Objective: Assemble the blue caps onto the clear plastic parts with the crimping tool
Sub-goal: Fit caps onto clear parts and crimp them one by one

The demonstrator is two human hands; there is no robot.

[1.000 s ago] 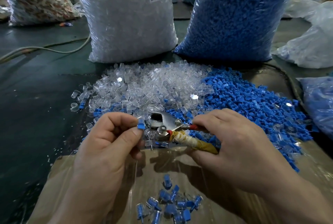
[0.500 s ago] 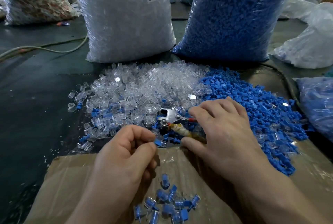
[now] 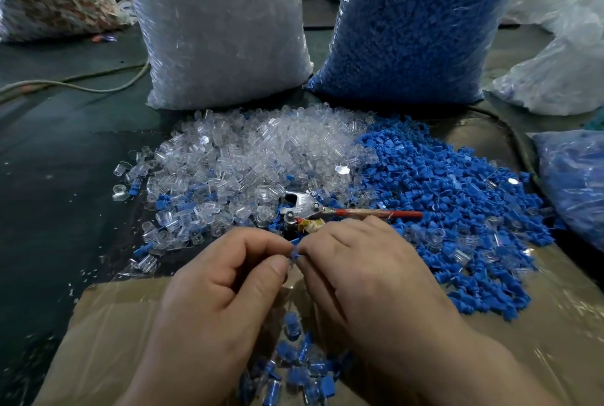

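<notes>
My left hand (image 3: 225, 288) and my right hand (image 3: 362, 278) meet at their fingertips around a small blue cap (image 3: 295, 250); both pinch it, and any clear part between the fingers is hidden. Just beyond them the crimping tool (image 3: 307, 207) lies on the table, its metal head to the left, one red handle pointing right, the taped yellow handle partly under my right fingers. A heap of clear plastic parts (image 3: 248, 157) spreads behind it, with a heap of blue caps (image 3: 451, 196) to the right. Several capped pieces (image 3: 294, 369) lie below my hands.
A tall bag of clear parts (image 3: 215, 23) and a tall bag of blue caps (image 3: 415, 23) stand at the back. More plastic bags (image 3: 568, 78) sit at the right, one with blue parts (image 3: 575, 183). A cable (image 3: 75, 85) runs at the left. Brown taped cardboard (image 3: 108, 324) lies under my hands.
My right hand has let go of the crimping tool, which now lies on the table. Both hands have come together over the cardboard, pinching a blue cap.
</notes>
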